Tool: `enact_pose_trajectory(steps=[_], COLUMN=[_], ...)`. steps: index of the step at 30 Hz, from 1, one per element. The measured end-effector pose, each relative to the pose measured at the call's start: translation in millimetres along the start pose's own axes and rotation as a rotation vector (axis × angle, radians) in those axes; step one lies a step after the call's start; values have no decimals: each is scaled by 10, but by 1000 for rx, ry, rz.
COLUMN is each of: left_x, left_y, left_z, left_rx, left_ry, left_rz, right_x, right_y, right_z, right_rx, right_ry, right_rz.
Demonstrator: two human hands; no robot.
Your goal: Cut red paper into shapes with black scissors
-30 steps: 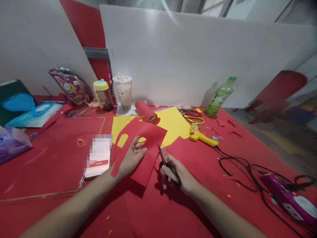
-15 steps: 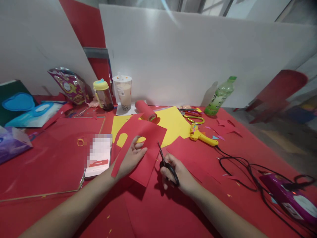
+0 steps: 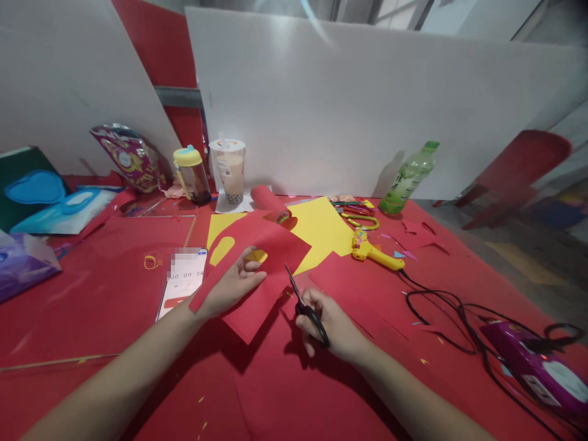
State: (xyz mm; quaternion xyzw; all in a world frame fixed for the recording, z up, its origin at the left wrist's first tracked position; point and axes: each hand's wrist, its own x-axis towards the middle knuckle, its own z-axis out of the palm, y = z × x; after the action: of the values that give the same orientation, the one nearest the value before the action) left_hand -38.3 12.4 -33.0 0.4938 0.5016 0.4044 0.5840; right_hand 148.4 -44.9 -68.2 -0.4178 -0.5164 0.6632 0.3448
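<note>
My left hand (image 3: 234, 285) grips a sheet of red paper (image 3: 280, 245) that has cut-out openings and a curved strip on its left side. Yellow paper (image 3: 324, 229) shows behind it and through the openings. In my right hand (image 3: 328, 321) is a pair of scissors (image 3: 307, 312) with black handles, my fingers wrapped round them. Their blades point up and left, close to the red sheet's right part, and look nearly closed. Whether the tips touch the paper I cannot tell. A phone (image 3: 186, 278) with a timer on its screen lies left of my left hand, partly covered by my wrist.
A yellow glue gun (image 3: 376, 254) lies at right, its black cable running to a purple power strip (image 3: 533, 361). Behind stand a green bottle (image 3: 408, 177), a bubble tea cup (image 3: 229, 171) and a yellow-lidded bottle (image 3: 192, 174). A red roll (image 3: 270, 203) and yellow-handled scissors (image 3: 361, 220) lie farther back.
My left hand and the red sheet have shifted left and turned a little, with the sheet's lower corner swinging left. The scissors have moved slightly left.
</note>
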Motion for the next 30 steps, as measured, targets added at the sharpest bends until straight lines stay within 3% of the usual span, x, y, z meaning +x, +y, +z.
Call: enact_pose_trajectory(steps=[13,20,30], left_x=[49,21,-7], left_y=[76,72,69], left_z=[-241,-202,-181], left_rx=[-7,15,31], left_ry=[-174,-255,-267], left_rz=[-89,-122,-136], right_x=[-17,-37,-27], right_y=[-1,-34,6], right_z=[-26,-37,-48], right_rx=[-13,44,80], right_ry=[-72,-137,-178], right_rz=[63,69,66])
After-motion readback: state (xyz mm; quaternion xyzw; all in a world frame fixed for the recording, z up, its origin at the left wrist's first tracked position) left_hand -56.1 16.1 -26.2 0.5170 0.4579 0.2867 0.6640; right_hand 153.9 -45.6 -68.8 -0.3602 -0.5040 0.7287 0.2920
